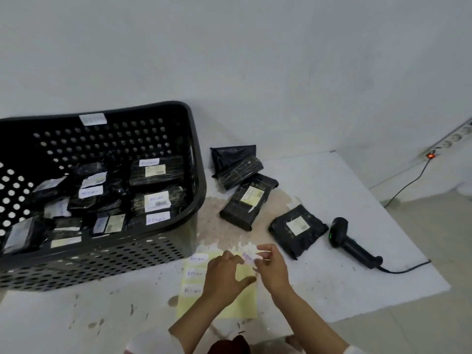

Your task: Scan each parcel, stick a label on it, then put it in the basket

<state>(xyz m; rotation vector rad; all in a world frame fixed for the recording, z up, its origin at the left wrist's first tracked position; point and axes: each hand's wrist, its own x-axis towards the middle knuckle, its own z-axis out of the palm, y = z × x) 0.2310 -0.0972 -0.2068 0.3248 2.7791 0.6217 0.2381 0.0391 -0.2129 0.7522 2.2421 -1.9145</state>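
A yellow label sheet [242,306] lies on the white table in front of me, with white handwritten labels down its left side. My left hand [224,275] presses flat on the sheet. My right hand [272,269] pinches a white label [251,256] lifted off the sheet's top right corner. Three black wrapped parcels lie beyond: one [297,229] nearest the hands, one [249,201] in the middle, one [236,164] at the back. The dark perforated basket [196,200] at left holds several labelled black parcels.
A black handheld scanner [353,242] lies on the table to the right, its cable running off the edge. A power strip [452,141] with a red light hangs on the wall at right. The table's right edge drops to the floor.
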